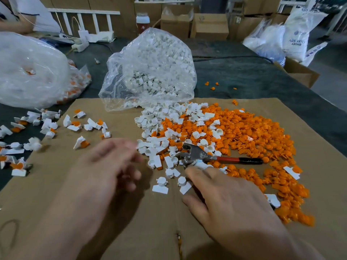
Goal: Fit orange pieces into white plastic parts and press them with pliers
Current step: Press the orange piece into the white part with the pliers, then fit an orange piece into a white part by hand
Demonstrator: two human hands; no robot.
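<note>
Nearest, both hands hover low over a flat brown cardboard sheet [56,194] spread on the dark counter [244,76]. The left hand [105,166] is motion-blurred, its fingers loosely curled with nothing visible in them. The right hand [231,199] reaches forward, its index fingertip touching a white part just beneath the head of the metal pliers with a red and black handle [225,159]. The rest of its fingers are hidden, so I cannot tell whether they grip anything. The pliers lie on the sheet, head to the left and handle pointing right, across the edge of the piles.

Beyond them is a loose pile of small white plastic parts [165,124], and to its right a broad heap of small orange plastic pieces [253,136], the two mixing where they meet. To the left, white parts with orange pieces fitted [47,126] lie scattered over the sheet's edge and the counter.

Farther back, a clear plastic bag full of white parts [154,68] spills onto the sheet. A second clear bag [32,72] sits at the left. Brown cardboard boxes [210,25] stand behind the counter.
</note>
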